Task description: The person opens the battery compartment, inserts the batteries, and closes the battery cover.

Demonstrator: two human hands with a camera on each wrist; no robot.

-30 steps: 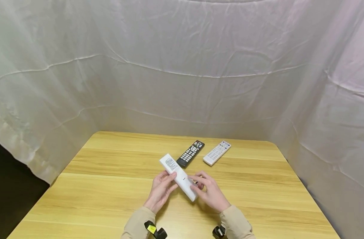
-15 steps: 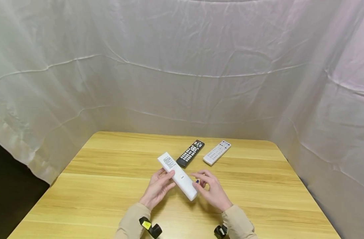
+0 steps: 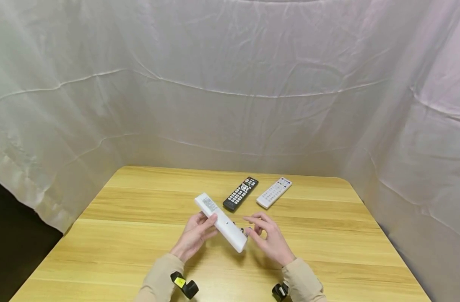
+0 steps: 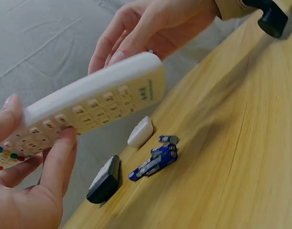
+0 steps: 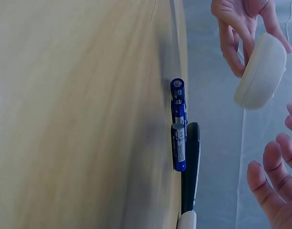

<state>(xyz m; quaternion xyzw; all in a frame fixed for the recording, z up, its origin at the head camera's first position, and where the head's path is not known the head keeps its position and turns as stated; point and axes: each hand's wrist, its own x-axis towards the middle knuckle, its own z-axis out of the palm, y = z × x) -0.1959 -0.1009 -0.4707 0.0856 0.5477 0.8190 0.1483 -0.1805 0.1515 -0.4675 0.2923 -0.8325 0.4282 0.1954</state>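
Observation:
My left hand (image 3: 196,235) grips a white remote control (image 3: 224,222) above the table, its labelled back turned up. The thumb lies on the back; in the left wrist view, fingers press against the button side (image 4: 88,110). Close to the remote's lower right end is my right hand (image 3: 269,241), its fingers loosely bent. In the right wrist view its fingertips (image 5: 273,152) are spread and stand apart from the remote's end (image 5: 262,71); I see nothing between them. Several blue batteries (image 4: 155,162) lie on the table beneath, mostly hidden by the remote in the head view.
Beyond the hands a black remote (image 3: 240,194) and a second white remote (image 3: 274,193) lie on the wooden table (image 3: 139,201), buttons up. Pale cloth (image 3: 230,117) hangs behind the table and along both sides.
My left hand has drawn the white remote to the left and tilted it. My right hand has come off its lower end and shifted slightly right. Batteries now show beside the remote's edge.

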